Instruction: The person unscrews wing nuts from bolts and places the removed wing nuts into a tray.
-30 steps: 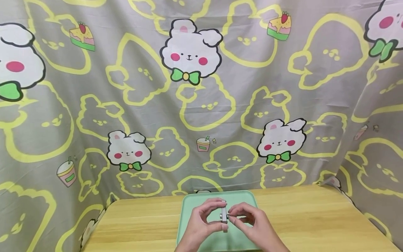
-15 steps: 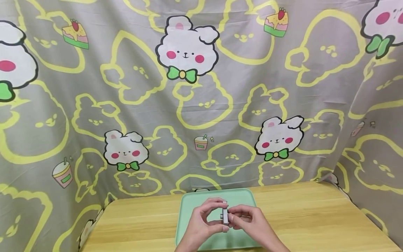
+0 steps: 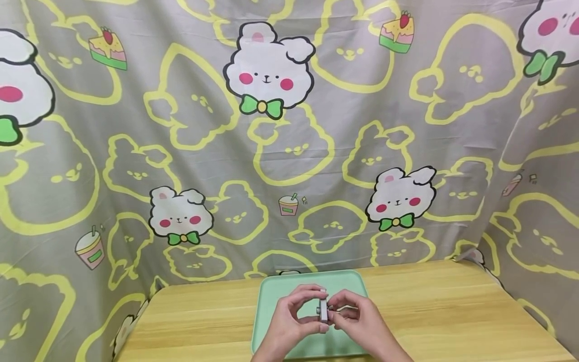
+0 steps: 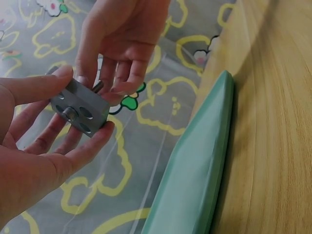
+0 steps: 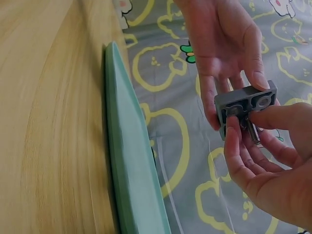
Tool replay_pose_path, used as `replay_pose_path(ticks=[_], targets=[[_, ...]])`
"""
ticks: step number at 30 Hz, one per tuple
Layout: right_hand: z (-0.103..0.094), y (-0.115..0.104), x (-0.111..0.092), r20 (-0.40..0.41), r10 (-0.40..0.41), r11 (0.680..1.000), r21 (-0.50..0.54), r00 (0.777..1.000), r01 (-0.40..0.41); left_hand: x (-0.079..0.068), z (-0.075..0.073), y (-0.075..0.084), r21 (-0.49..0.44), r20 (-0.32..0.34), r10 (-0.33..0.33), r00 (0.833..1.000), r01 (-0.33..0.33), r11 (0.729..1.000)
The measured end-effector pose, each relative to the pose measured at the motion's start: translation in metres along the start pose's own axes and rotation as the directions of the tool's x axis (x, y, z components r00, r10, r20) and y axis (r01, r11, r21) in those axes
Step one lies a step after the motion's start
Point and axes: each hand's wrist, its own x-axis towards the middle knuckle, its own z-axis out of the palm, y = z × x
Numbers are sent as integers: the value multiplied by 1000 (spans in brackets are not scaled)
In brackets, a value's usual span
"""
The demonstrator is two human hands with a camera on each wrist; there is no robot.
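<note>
A grey block (image 4: 80,107) with several round holes is gripped along its edges by my left hand (image 3: 289,317), thumb on one side and fingers on the other. From one face sticks a short round metal stud (image 4: 70,113). On the opposite face a threaded bolt (image 5: 253,130) juts out beside my right hand (image 3: 364,319). Right thumb and forefinger pinch around the base of that bolt, close against the block; whether a nut sits there I cannot tell. Both hands are raised over the green tray (image 3: 267,301).
The tray lies on a wood-grain table (image 3: 203,317). Behind it hangs a grey curtain (image 3: 271,161) with cartoon bears and yellow outlines, which also closes in both sides.
My right fingers have shifted at the bolt, closing in against the block and then changing their pinch. The left hand keeps its grip, and the head view has tilted slightly.
</note>
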Motion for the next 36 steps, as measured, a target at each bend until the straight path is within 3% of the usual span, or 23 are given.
replay_pose_path(ticks=[5, 10, 13, 17, 20, 23, 36], targets=[[4, 1, -2, -26, -106, 986, -132, 994, 102, 0, -1, 0, -3, -15, -10, 1000, 10, 1000], [6, 3, -3, -27, -243, 947, -224, 970, 231, 0, -2, 1, -10, -20, -16, 1000, 16, 1000], [8, 5, -3, -30, -344, 902, -288, 939, 321, -1, -3, 1, -11, -19, -18, 1000, 18, 1000], [10, 9, -2, -25, -483, 816, -377, 875, 439, -1, -5, 1, -14, -22, -19, 1000, 19, 1000], [12, 9, -2, -19, -539, 773, -408, 842, 486, -1, -6, 2, -14, -29, -21, 999, 21, 1000], [12, 8, -3, -14, -552, 763, -411, 834, 498, -1, -6, 2, -10, -31, -23, 999, 23, 1000], [11, 5, -4, -5, -534, 784, -376, 846, 493, -1, -6, 2, 59, -52, -11, 999, 14, 998]])
